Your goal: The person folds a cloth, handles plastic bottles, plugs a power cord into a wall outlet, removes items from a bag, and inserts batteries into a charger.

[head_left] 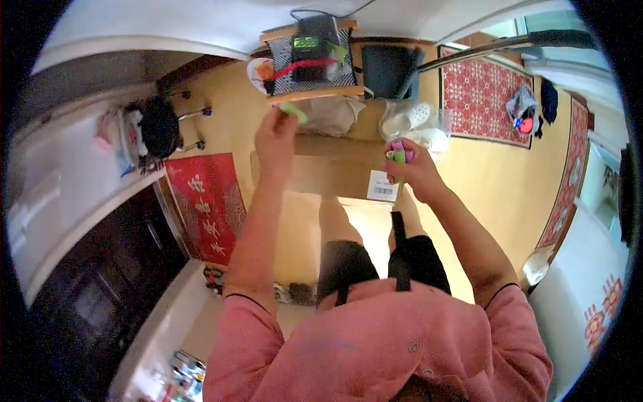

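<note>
My left hand point(276, 137) is raised over the left side of a cardboard box point(315, 164), its fingers closed on a small light green piece point(293, 112) that is blurred. My right hand point(420, 173) is wrapped round a bunch of small green and purple pieces point(400, 153), above the right end of the box near its white barcode label point(383, 185). What kind of pieces these are I cannot make out. Just beyond the left hand stands a wood-edged stool or rack point(315, 92) with a patterned cover, a black item and a red strap on it.
White clogs point(420, 115) in clear plastic lie right of the box. A dark bin point(388, 70) stands behind. Red patterned rugs point(485, 94) cover the right floor; a red mat point(207, 201) lies left, near a dark door point(100, 288). A black wheeled stool point(159, 127) stands left.
</note>
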`<action>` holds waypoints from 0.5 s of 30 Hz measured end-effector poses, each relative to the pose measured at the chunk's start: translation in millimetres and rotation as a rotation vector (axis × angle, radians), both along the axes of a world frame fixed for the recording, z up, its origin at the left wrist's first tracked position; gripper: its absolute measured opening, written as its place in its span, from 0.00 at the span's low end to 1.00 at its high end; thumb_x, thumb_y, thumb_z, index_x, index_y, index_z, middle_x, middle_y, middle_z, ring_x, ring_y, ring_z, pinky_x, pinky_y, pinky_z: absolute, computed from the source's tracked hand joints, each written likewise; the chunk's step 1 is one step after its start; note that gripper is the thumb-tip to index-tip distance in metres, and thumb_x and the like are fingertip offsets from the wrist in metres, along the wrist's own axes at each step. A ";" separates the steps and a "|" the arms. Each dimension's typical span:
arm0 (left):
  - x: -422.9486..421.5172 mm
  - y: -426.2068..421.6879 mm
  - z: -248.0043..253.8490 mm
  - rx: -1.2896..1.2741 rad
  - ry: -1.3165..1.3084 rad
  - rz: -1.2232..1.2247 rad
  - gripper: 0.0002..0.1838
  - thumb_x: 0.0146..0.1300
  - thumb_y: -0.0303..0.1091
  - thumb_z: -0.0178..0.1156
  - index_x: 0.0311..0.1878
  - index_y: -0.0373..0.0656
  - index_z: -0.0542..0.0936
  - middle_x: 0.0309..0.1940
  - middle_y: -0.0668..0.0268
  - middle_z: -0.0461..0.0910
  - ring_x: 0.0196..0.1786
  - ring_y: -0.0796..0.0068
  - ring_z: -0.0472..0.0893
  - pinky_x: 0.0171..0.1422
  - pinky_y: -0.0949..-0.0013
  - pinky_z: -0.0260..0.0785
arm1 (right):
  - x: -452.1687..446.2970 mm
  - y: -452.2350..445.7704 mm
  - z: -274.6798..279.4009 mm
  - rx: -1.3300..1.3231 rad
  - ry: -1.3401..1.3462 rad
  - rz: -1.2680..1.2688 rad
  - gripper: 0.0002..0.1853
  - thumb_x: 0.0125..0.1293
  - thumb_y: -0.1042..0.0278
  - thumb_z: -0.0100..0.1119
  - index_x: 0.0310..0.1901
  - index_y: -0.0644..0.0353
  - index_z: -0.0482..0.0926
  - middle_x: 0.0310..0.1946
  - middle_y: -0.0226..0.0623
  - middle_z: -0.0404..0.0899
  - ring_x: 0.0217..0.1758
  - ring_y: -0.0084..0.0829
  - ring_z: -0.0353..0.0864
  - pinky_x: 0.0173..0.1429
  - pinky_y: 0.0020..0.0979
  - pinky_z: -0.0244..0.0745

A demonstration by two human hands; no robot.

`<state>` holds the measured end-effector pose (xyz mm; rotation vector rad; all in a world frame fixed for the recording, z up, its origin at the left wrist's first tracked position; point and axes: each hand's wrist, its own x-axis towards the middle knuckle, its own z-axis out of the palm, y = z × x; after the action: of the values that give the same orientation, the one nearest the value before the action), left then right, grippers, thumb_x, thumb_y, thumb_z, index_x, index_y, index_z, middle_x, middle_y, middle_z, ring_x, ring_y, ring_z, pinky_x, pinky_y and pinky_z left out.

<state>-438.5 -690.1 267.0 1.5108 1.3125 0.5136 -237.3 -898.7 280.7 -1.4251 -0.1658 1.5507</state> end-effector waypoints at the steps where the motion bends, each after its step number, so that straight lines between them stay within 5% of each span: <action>1: 9.8 27.6 -17.1 0.050 0.073 -0.061 0.15 0.63 0.32 0.61 0.51 0.37 0.79 0.35 0.66 0.81 0.39 0.79 0.78 0.47 0.72 0.70 | -1.4 10.2 -22.3 -0.023 -0.084 0.015 0.17 0.55 0.69 0.68 0.45 0.60 0.75 0.30 0.31 0.77 0.28 0.21 0.75 0.32 0.27 0.75; 3: 20.4 75.0 -72.9 0.074 0.065 -0.115 0.14 0.62 0.32 0.62 0.48 0.36 0.79 0.33 0.64 0.82 0.36 0.77 0.79 0.44 0.70 0.71 | -6.0 35.6 -73.2 -0.064 -0.235 0.076 0.17 0.56 0.68 0.67 0.45 0.61 0.75 0.32 0.34 0.78 0.30 0.22 0.76 0.34 0.28 0.76; 4: 23.2 97.3 -108.9 0.055 -0.018 -0.115 0.13 0.61 0.33 0.62 0.46 0.35 0.80 0.32 0.62 0.83 0.35 0.75 0.80 0.43 0.69 0.71 | -9.2 48.6 -112.5 -0.082 -0.490 0.177 0.14 0.57 0.71 0.64 0.44 0.62 0.74 0.25 0.30 0.75 0.28 0.20 0.73 0.31 0.25 0.70; 8: 40.4 163.9 -209.2 0.236 0.081 -0.183 0.12 0.59 0.35 0.64 0.40 0.36 0.82 0.31 0.58 0.84 0.34 0.68 0.82 0.41 0.66 0.72 | -16.6 121.5 -202.5 0.140 -1.018 0.247 0.17 0.55 0.66 0.63 0.46 0.56 0.74 0.27 0.38 0.77 0.30 0.35 0.79 0.34 0.35 0.73; 12: 57.3 182.6 -242.9 0.274 0.124 -0.174 0.14 0.56 0.38 0.65 0.39 0.36 0.82 0.31 0.57 0.84 0.33 0.64 0.82 0.42 0.65 0.72 | -17.3 190.4 -238.2 0.129 -1.208 0.401 0.17 0.54 0.65 0.63 0.46 0.52 0.74 0.34 0.40 0.81 0.38 0.48 0.81 0.40 0.44 0.75; 15: 60.8 185.5 -255.6 0.347 0.203 -0.200 0.17 0.55 0.42 0.66 0.38 0.36 0.82 0.30 0.57 0.84 0.33 0.60 0.82 0.41 0.63 0.72 | -22.3 216.5 -252.5 0.085 -1.331 0.434 0.16 0.54 0.65 0.64 0.46 0.49 0.75 0.34 0.37 0.82 0.40 0.46 0.82 0.41 0.45 0.76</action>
<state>-377.7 -504.7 11.4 2.0028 1.2506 0.4859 -259.5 -682.2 28.2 -2.2213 -1.3644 0.6166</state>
